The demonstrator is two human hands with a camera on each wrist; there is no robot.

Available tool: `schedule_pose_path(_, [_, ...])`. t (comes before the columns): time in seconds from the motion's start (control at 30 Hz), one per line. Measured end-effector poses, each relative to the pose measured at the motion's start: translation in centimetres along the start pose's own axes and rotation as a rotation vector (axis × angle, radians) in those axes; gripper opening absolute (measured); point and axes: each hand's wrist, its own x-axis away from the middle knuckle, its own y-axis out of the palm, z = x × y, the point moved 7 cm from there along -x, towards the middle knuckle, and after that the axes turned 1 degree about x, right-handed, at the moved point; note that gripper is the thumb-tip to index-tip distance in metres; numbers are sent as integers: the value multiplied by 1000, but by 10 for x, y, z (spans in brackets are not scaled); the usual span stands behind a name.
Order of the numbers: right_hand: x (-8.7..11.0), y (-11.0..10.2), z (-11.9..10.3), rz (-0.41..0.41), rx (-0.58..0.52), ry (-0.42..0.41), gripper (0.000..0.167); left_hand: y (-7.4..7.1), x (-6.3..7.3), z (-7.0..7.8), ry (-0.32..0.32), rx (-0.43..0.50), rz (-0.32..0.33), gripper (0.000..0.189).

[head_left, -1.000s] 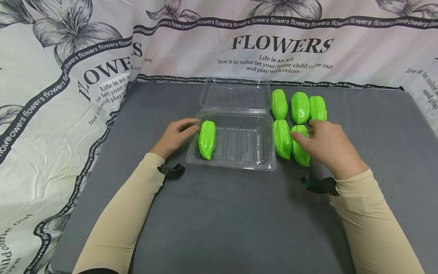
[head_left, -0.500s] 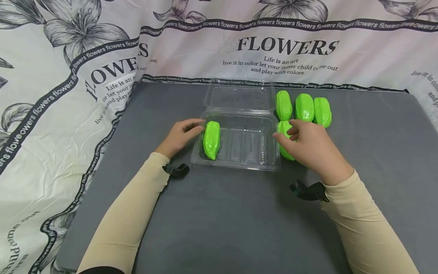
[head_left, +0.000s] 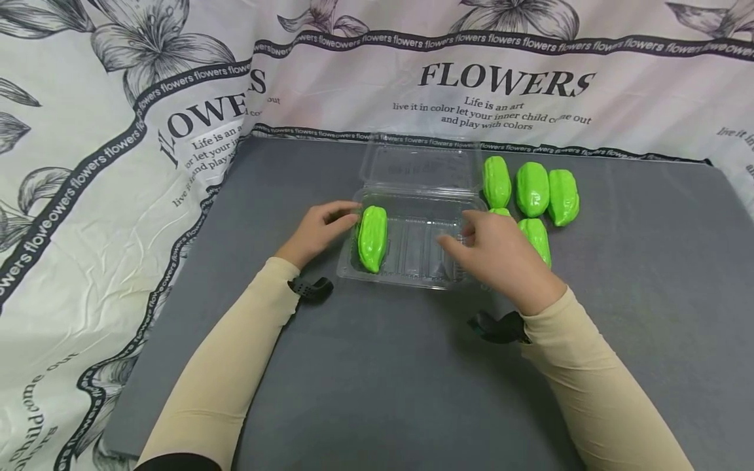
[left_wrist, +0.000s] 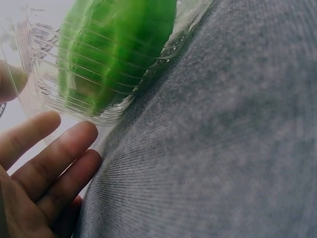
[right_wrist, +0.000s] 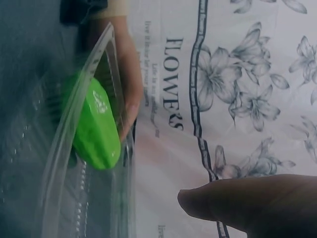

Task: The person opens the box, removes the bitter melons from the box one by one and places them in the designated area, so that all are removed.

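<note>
A clear plastic clamshell box point(head_left: 412, 282) lies with its lid laid back, and one glossy green ribbed fruit, shaped like a star fruit point(head_left: 372, 239), sits at its left end. My left hand point(head_left: 318, 232) is at the box's left wall, fingers extended; the left wrist view shows the fingertips point(left_wrist: 86, 134) close against the outside of the ribbed wall. Over the box's right side hovers my right hand point(head_left: 501, 258), thumb and fingers apart, with nothing seen between them. It partly hides another green fruit point(head_left: 499, 212) beside the box.
Several more green fruits lie right of the box, among them a far one point(head_left: 497, 182) and a nearer one point(head_left: 536, 241). The box lid point(head_left: 421, 167) reaches the flower-printed cloth point(head_left: 353, 85) behind the grey table point(head_left: 377, 392).
My right hand has moved left from the fruits to the box's right side, uncovering the nearer right fruit. My left hand stays at the box wall. The head view has shifted slightly.
</note>
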Motion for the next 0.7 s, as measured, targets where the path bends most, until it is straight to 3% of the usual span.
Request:
schedule_pose_path(0.43, [-21,18,-22,-21,-7,-17,49,1,-7,3,25,14,-9,41])
schedule_pose_path(0.7, [-40,40,-38,-112,-19,1,43,-2,-2,-3,30,24,9,41])
